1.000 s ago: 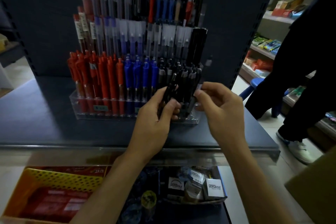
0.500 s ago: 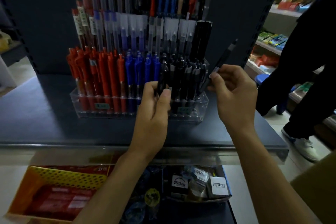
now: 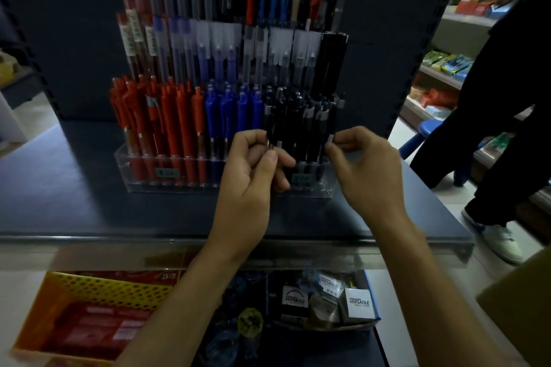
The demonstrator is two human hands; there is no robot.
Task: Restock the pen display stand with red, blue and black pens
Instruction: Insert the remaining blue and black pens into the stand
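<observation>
Pens [image 3: 242,112] upright: red, blue, black

On the table [image 3: 74,182], a pen display stand [image 3: 134,170] stands before an upright panel [image 3: 74,39]. Its pens rise in tiers, with the lowest row at the front. Both hands meet before the right end of that front row. The left hand [image 3: 253,176] grips a bundle of pens [image 3: 272,134] just in front of the stand, and the right hand [image 3: 366,170] pinches a single pen [image 3: 335,118] at the row's far right. Below the table's near edge, a basket [image 3: 89,292] lies to the left and small boxes [image 3: 357,304] to the right. Right of the table, a second person [image 3: 492,128] stands before stocked shelves [image 3: 447,77], with a stool [image 3: 429,131] beside their legs.
</observation>
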